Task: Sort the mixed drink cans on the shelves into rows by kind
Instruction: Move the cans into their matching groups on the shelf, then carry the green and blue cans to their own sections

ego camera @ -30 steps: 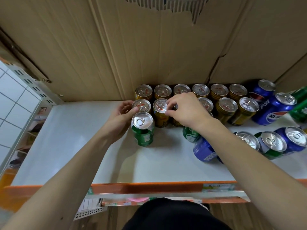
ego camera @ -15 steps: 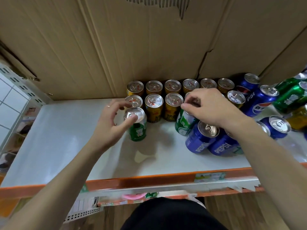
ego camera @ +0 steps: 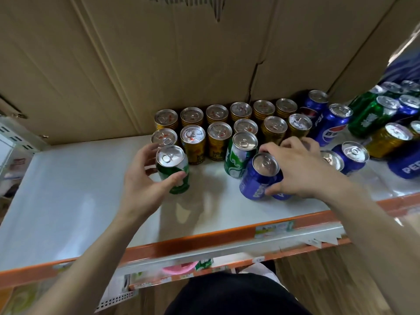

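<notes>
Two rows of gold cans (ego camera: 216, 130) stand at the back of the white shelf (ego camera: 68, 189). My left hand (ego camera: 141, 180) wraps a green can (ego camera: 173, 169) in front of the leftmost gold cans, thumb on its front. A second green can (ego camera: 238, 155) stands just right of it. My right hand (ego camera: 297, 169) grips a blue Pepsi can (ego camera: 259, 176) near the shelf's front, and another blue can sits partly hidden under that hand. More blue cans (ego camera: 331, 126) and green cans (ego camera: 372, 114) crowd the right side.
Cardboard (ego camera: 181, 53) forms the back wall and ceiling of the shelf. An orange rail (ego camera: 204, 242) runs along the front edge. The left half of the shelf shows bare white surface. A lone gold can (ego camera: 388, 139) stands among the blue ones at right.
My right hand left the gold cans and came forward and right onto the blue Pepsi can. My left hand closed around the green can. The view shifted right.
</notes>
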### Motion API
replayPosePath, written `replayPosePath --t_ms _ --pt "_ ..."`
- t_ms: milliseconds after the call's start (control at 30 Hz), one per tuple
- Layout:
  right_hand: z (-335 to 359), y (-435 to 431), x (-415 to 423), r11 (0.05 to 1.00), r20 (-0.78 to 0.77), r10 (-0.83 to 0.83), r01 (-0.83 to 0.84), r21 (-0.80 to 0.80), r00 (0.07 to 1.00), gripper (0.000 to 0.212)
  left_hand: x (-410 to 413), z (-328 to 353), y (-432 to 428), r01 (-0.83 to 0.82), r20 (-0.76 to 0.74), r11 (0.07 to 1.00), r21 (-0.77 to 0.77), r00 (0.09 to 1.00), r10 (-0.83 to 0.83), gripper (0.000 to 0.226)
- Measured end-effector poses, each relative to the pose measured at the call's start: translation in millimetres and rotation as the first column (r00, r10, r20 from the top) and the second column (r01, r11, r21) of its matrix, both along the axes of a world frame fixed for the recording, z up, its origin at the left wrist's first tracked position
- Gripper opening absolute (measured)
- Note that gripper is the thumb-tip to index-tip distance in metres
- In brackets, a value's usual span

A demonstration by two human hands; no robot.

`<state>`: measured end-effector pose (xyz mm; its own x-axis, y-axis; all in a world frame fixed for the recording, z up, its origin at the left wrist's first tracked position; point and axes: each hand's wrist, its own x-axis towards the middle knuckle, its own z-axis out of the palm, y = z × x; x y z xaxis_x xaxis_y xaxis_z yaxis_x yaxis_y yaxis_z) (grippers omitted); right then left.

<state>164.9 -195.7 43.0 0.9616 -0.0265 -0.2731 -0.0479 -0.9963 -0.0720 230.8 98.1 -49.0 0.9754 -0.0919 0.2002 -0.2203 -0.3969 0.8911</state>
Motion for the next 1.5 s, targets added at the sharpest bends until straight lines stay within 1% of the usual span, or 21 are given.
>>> replayPosePath --t_ms 100,167,267,333,367,433,467,533,600,700,767,833,933,1033,1133,1233,1300,1333,1367,1467,1500 --pt "-11 -2 0 0.999 0.022 0.017 -0.016 -0.034 1.0 0.087 -2 6 -5 -0.022 -0.16 0.988 -0.156 0.987 -0.003 0.069" --pt "-15 -5 -1 1.0 0.058 0.02 -0.019 -0.025 0.998 0.086 -2 10 -7 -0.021 -0.241 0.956 -0.293 0.969 -0.052 0.068" --pt "-21 -11 -3 0.997 0.195 0.073 -0.07 -0.024 0.978 0.086 -1 16 -11 -0.045 -0.343 0.825 -0.563 0.921 -0.183 0.076" --pt "-27 -14 -5 0.989 0.308 0.149 -0.143 -0.041 0.94 0.085 -1 20 -17 -0.036 -0.363 0.757 -0.652 0.892 -0.27 0.085" --pt "-29 -15 -7 0.985 0.347 0.171 -0.169 -0.036 0.922 0.084 -1 23 -21 -0.027 -0.363 0.739 -0.673 0.883 -0.298 0.085" --pt "-31 -15 -10 0.981 0.402 0.167 -0.192 0.023 0.9 0.085 -2 26 -27 -0.038 -0.378 0.719 -0.693 0.869 -0.318 0.079" --pt "-32 -15 -11 0.977 0.427 0.14 -0.195 0.088 0.893 0.086 -2 28 -31 -0.051 -0.394 0.713 -0.699 0.86 -0.325 0.071" --pt "-27 -15 -16 0.937 0.457 0.034 -0.187 0.295 0.889 0.087 -4 35 -38 -0.1 -0.444 0.707 -0.7 0.836 -0.322 0.049" --pt "-18 -16 -20 0.839 0.461 -0.07 -0.198 0.506 0.884 0.084 -7 44 -47 -0.134 -0.486 0.701 -0.701 0.809 -0.33 0.043" --pt "-6 -24 -22 0.66 0.434 -0.179 -0.219 0.718 0.883 0.081 -11 59 -61 -0.167 -0.502 0.686 -0.708 0.803 -0.323 0.048" --pt "3 -32 -24 0.465 0.377 -0.25 -0.231 0.854 0.892 0.084 -13 72 -73 -0.174 -0.489 0.662 -0.729 0.809 -0.326 0.048" --pt "11 -41 -28 0.257 0.326 -0.327 -0.249 0.934 0.887 0.079 -16 84 -88 -0.169 -0.475 0.654 -0.737 0.818 -0.325 0.039" --pt "20 -62 -40 0.071 0.278 -0.424 -0.275 0.959 0.862 0.064 -22 98 -118 -0.106 -0.431 0.662 -0.742 0.832 -0.35 0.04" --pt "26 -93 -60 -0.033 0.257 -0.47 -0.308 0.951 0.844 0.05 -37 111 -158 -0.06 -0.41 0.682 -0.729 0.836 -0.365 0.048" --pt "32 -130 -86 -0.074 0.215 -0.536 -0.299 0.951 0.816 0.051 -58 121 -209 0.0 -0.37 0.676 -0.737 0.837 -0.403 0.048" --pt "35 -173 -118 -0.11 0.163 -0.591 -0.279 0.954 0.79 0.059 -84 129 -268 0.064 -0.338 0.638 -0.768 0.805 -0.488 0.049" --pt "36 -199 -140 -0.148 0.114 -0.627 -0.261 0.954 0.771 0.079 -102 131 -310 0.085 -0.328 0.613 -0.785 0.783 -0.529 0.052" --pt "35 -212 -151 -0.182 0.075 -0.642 -0.246 0.952 0.763 0.089 -111 131 -329 0.098 -0.317 0.602 -0.793 0.777 -0.544 0.049" --pt "33 -226 -161 -0.22 0.038 -0.654 -0.238 0.946 0.756 0.093 -120 132 -350 0.107 -0.31 0.592 -0.799 0.771 -0.557 0.043" --pt "25 -267 -194 -0.328 -0.037 -0.674 -0.253 0.91 0.738 0.084 -148 131 -407 0.103 -0.347 0.6 -0.794 0.733 -0.585 0.035" --pt "24 -280 -204 -0.346 -0.057 -0.685 -0.256 0.903 0.726 0.085 -157 131 -426 0.108 -0.354 0.6 -0.792 0.72 -0.597 0.034"
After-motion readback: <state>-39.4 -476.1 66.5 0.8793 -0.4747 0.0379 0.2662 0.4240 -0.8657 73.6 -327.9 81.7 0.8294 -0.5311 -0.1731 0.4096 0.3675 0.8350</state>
